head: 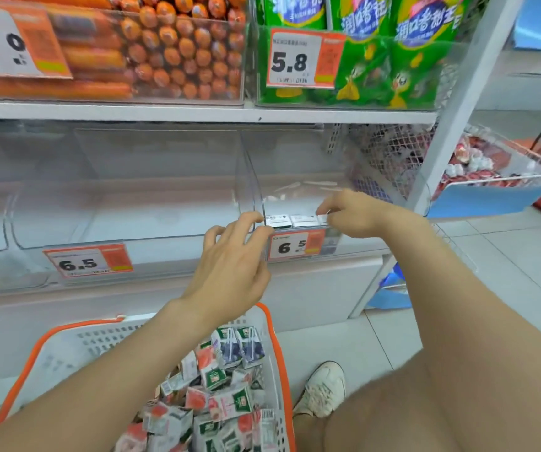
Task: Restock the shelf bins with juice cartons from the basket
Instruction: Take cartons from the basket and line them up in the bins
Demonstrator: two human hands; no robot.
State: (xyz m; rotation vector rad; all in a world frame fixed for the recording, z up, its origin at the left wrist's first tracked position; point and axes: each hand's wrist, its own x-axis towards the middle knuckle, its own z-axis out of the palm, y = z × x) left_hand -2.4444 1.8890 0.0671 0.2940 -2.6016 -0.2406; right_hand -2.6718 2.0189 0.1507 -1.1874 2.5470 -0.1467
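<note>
At front lip of right bin, carton row ran left-right between hands: right hand pinched its right end; left hand loose-fingered, empty, nearer basket.

Landmark: clear shelf bin, price tag 6.5 on its front.
- Inside bin, along front wall: row of juice cartons.
- Right grip over bin front-right; fingers pinch end carton.
- Left grip at bin front-left corner; fingers loosely curled, holding nothing.
- Below bin: basket, white, orange rim, loaded with mixed cartons.
</note>
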